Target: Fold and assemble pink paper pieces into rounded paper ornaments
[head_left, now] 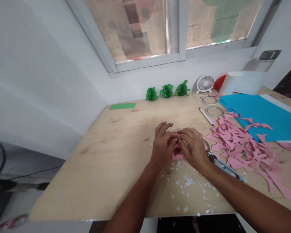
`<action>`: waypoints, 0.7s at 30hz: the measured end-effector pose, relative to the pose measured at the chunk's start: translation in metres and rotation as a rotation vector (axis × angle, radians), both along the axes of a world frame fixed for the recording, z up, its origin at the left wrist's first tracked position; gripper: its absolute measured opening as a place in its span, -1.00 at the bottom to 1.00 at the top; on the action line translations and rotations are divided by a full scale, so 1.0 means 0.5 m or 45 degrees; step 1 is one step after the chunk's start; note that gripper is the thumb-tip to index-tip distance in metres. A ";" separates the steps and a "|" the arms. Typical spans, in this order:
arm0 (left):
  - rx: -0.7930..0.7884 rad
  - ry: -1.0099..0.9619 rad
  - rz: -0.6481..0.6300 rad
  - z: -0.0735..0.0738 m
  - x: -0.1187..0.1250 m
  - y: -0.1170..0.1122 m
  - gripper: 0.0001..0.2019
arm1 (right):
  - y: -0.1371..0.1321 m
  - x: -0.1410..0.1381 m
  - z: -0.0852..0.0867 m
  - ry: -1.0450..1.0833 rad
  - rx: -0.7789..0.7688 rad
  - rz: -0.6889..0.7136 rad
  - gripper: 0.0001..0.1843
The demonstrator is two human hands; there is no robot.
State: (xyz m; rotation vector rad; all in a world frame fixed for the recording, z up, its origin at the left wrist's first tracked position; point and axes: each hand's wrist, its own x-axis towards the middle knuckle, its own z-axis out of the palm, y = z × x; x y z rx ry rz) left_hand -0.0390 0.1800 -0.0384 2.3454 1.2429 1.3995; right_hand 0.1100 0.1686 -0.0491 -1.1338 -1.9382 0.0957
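Observation:
Between my two hands, over the middle of the wooden table, is a small folded pink paper piece point(176, 156) with a dark opening in it. My left hand point(162, 144) pinches its upper edge with thumb and index finger, the other fingers raised. From the other side, my right hand point(193, 145) grips the same paper, its fingertips meeting the left ones at the top. My fingers cover much of the piece. A light-blue tool point(229, 170), perhaps a cutter, lies partly beneath my right forearm, beside a roll of tape point(206, 145).
Pink paper scraps point(242, 142) are heaped at right, by blue sheets point(269, 113). Tape rings point(214, 111), a white pen point(206, 116) and a small fan point(205, 84) lie behind. Green paper shapes point(166, 91) and a green strip point(122, 106) line the back. White bits point(189, 181) litter the front.

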 end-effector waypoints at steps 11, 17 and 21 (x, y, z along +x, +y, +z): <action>0.164 0.035 -0.028 0.000 -0.006 0.011 -0.87 | 0.000 0.001 0.004 -0.042 0.039 0.005 -0.82; 0.109 0.052 -0.118 0.009 -0.019 0.016 -0.86 | -0.002 0.000 0.008 -0.082 0.009 0.029 -0.81; 0.120 0.056 -0.114 0.008 -0.015 0.013 -0.87 | -0.001 -0.001 0.002 -0.079 0.003 0.036 -0.80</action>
